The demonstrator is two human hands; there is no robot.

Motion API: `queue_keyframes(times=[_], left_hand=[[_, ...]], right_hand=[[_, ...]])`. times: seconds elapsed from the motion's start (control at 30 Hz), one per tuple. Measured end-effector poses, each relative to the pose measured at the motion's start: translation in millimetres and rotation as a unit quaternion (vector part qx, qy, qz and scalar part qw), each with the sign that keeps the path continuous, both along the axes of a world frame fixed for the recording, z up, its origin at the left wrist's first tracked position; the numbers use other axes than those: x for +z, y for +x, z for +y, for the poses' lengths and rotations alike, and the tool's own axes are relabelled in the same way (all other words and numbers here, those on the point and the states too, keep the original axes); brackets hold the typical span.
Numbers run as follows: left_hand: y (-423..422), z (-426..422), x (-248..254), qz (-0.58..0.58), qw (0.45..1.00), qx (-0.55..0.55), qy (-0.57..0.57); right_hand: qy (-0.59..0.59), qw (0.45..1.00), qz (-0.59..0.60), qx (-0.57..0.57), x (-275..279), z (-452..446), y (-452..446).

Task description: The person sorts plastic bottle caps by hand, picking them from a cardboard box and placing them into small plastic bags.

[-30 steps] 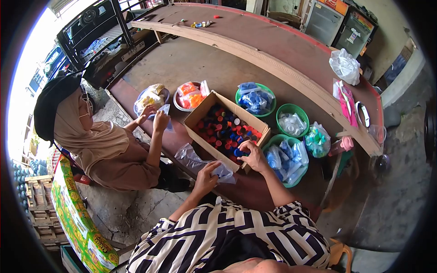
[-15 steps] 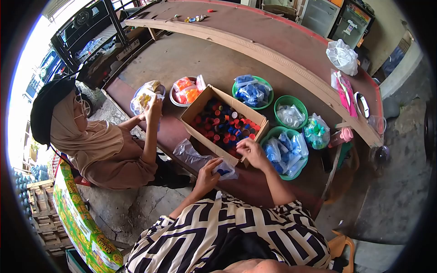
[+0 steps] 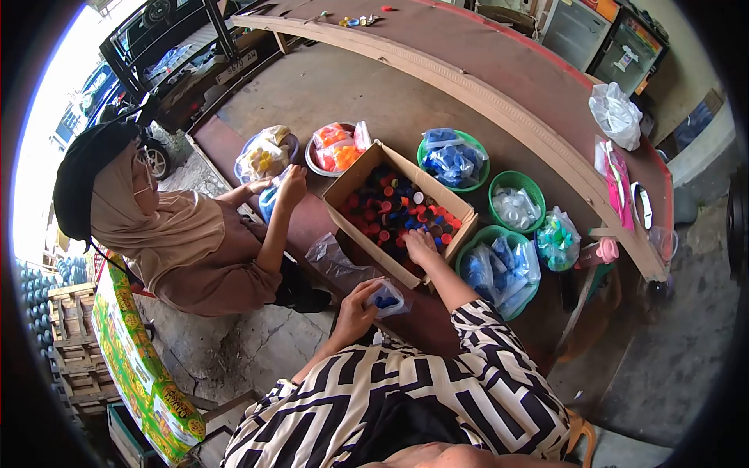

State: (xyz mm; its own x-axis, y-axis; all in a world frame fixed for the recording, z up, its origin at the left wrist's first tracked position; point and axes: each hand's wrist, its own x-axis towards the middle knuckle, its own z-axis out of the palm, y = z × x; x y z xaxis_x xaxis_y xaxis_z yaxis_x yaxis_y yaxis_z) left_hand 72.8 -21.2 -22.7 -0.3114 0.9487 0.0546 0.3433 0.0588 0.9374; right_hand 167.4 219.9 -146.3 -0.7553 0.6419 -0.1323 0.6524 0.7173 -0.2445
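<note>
My left hand is closed on the rim of a small clear plastic bag, with several dark blue bottle caps inside. In the cardboard box, a loose heap of red, blue and dark bottle caps covers the bottom. My right hand reaches over the box's near right side, its fingers bent down and drawn together among the caps. Whatever is between those fingertips is too small to make out. Another crumpled clear bag lies on the table left of my left hand.
Green baskets of bagged caps stand behind and right of the box. A bowl of orange bags and a basket of yellow ones are left. A co-worker handles a bluish bag there. A wooden rail crosses the table.
My right hand has gone from above the box's near edge down into the caps. The co-worker's hands have moved from the yellow basket to a bluish bag. The view has shifted slightly.
</note>
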Motion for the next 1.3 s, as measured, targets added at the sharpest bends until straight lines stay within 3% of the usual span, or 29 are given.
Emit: queue_keyframes(times=[0.07, 0.1, 0.17, 0.2, 0.33, 0.53, 0.6, 0.67, 0.73, 0.8, 0.87, 0.93, 1.0, 1.07, 1.13, 1.17, 1.23, 1.3], left_hand=[[-1.9, 0.2, -0.7, -0.005, 1.0, 0.006, -0.004], [-2.5, 0.0, -0.9, -0.011, 1.0, 0.012, -0.01], [-4.3, -0.2, -3.2, -0.02, 1.0, 0.017, -0.015], [-6.7, 1.2, -6.4, -0.015, 1.0, 0.014, -0.015], [-6.6, 11.2, -4.8, -0.044, 0.999, 0.006, -0.004], [-2.7, 22.8, 3.7, -0.055, 0.998, -0.019, -0.019], [1.2, 23.2, 9.3, -0.049, 0.998, -0.031, -0.032], [-1.6, 24.4, -10.1, 0.006, 0.998, -0.059, 0.037], [0.5, 23.6, -11.3, 0.0, 0.997, -0.067, 0.034], [1.5, 22.5, -12.2, 0.018, 0.996, -0.076, 0.031], [3.1, 18.5, -11.1, 0.006, 0.997, -0.068, 0.031], [2.1, 13.2, -6.2, -0.006, 0.998, -0.055, 0.03], [-0.7, 8.2, -1.1, -0.016, 0.998, -0.055, 0.003], [-2.2, 2.7, -8.8, -0.026, 0.999, -0.042, 0.006], [-2.8, -1.8, -10.5, -0.035, 0.999, -0.031, 0.008], [-2.5, -3.1, -7.4, -0.028, 0.999, -0.026, 0.015], [-2.6, -6.6, -8.2, -0.022, 0.999, -0.016, 0.02], [-4.1, -9.4, -12.2, -0.028, 1.0, 0.001, -0.001]], right_hand=[[-0.011, 1.0, 0.027, -0.005, 9.5, 2.6, 6.1], [-0.099, 0.988, 0.117, 0.004, 26.6, 2.6, 11.3], [-0.245, 0.926, 0.286, -0.006, 37.3, 1.9, 21.4], [-0.244, 0.927, 0.285, -0.007, 43.0, -0.5, 28.2], [-0.426, 0.815, 0.391, -0.045, 76.2, -23.6, 59.8], [-0.46, 0.78, 0.415, -0.082, 108.3, -64.8, 92.2], [-0.44, 0.744, 0.5, -0.063, 113.2, -83.3, 92.5], [-0.43, 0.747, 0.504, -0.054, 120.6, -100.3, 91.5], [-0.359, 0.803, 0.474, -0.035, 131.0, -115.5, 89.7], [-0.361, 0.815, 0.452, -0.024, 136.0, -121.3, 88.4], [-0.225, 0.888, 0.394, 0.079, 143.0, -120.2, 85.4], [-0.286, 0.858, 0.427, 0.01, 141.9, -114.0, 80.3], [-0.318, 0.842, 0.429, -0.077, 117.1, -92.3, 72.5], [-0.248, 0.871, 0.412, -0.096, 96.8, -66.0, 61.9], [-0.185, 0.924, 0.329, -0.064, 70.9, -41.4, 47.2], [-0.186, 0.924, 0.329, -0.061, 52.0, -30.7, 38.3], [-0.181, 0.965, 0.189, -0.017, 21.7, -17.5, 19.7], [-0.149, 0.978, 0.146, -0.005, 8.4, -17.2, 7.5]])
